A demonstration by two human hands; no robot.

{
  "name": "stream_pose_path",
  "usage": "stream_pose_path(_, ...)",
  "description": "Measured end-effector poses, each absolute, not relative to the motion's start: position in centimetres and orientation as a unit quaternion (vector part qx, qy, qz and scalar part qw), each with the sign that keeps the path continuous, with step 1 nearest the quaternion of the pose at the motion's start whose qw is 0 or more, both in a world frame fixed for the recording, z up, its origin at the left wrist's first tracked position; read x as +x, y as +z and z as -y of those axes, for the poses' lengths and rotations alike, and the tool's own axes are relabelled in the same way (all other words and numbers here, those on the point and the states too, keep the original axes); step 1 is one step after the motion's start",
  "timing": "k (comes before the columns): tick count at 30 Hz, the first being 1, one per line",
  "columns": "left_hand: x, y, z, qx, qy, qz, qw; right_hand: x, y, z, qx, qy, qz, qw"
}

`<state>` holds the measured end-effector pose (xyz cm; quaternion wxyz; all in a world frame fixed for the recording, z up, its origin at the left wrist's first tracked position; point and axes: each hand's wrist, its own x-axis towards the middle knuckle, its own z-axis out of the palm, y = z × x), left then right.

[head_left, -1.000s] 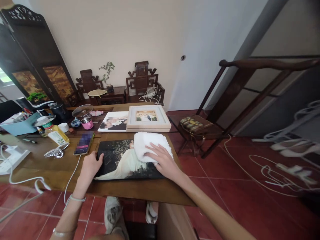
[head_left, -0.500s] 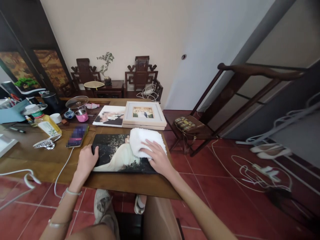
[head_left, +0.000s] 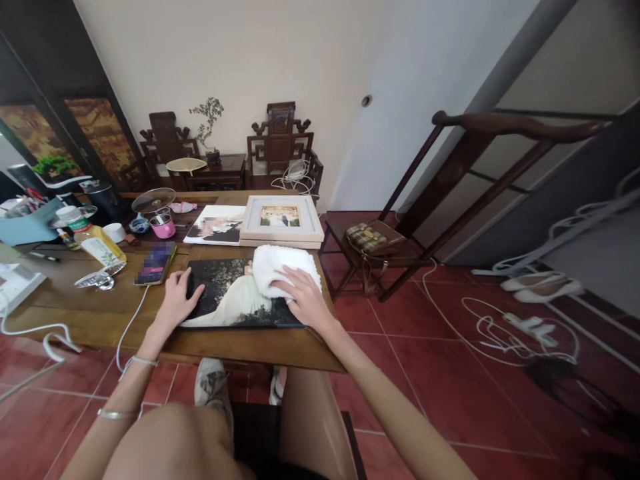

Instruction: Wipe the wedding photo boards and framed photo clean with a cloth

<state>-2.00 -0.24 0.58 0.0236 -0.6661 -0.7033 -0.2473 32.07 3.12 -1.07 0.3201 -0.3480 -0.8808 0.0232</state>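
Observation:
A dark photo print (head_left: 227, 300) of a figure in a long white dress lies flat near the front edge of the wooden table (head_left: 90, 313). My right hand (head_left: 303, 300) lies flat, fingers spread, on a folded white towel (head_left: 280, 270) that rests on the print's right part. My left hand (head_left: 176, 303) presses on the print's left edge, fingers curled over it. A white-framed photo (head_left: 281, 219) and a second unframed print (head_left: 216, 225) sit just behind.
A phone (head_left: 155, 263) with a white cable lies left of the print. A pink cup (head_left: 165, 227), bottle (head_left: 87, 237), small fan (head_left: 153, 200) and clutter fill the table's left side. A dark wooden chair (head_left: 385, 247) with a checked bag stands to the right. Cables trail over the red tiled floor.
The view has shifted slightly. My right hand with the towel has slid a little leftward over the print. The left hand stays on the print's left edge.

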Motion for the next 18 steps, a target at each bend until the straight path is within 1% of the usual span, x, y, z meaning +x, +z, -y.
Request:
stream_pose_path(4, -2.3, 0.3, -0.2, -0.742, -0.275, 0.612, 0.004, 32.4, -0.9, -3.2, -0.341, 0.011, 0.882, 0.324)
stream_pose_path(6, -2.5, 0.2, -0.4, -0.758, -0.266, 0.595, -0.02, 32.4, -0.5, -3.5, -0.347, 0.006, 0.881, 0.321)
stream_pose_path(8, -2.6, 0.2, -0.6, -0.764, -0.245, 0.596, -0.04, 32.2, 0.1, -4.1, -0.355, 0.011, 0.887, 0.295)
stream_pose_path(13, -2.2, 0.1, -1.0, -0.767, -0.239, 0.592, -0.059, 30.6, 1.5, -5.8, -0.391, 0.027, 0.9, 0.192)
stream_pose_path(15, -2.0, 0.1, -1.1, -0.764, -0.238, 0.597, -0.065, 30.2, 1.6, -5.6, -0.4, 0.029, 0.899, 0.177)
stream_pose_path(18, -1.7, 0.2, -1.1, -0.758, -0.234, 0.604, -0.077, 30.5, 1.3, -3.3, -0.376, 0.023, 0.909, 0.179)
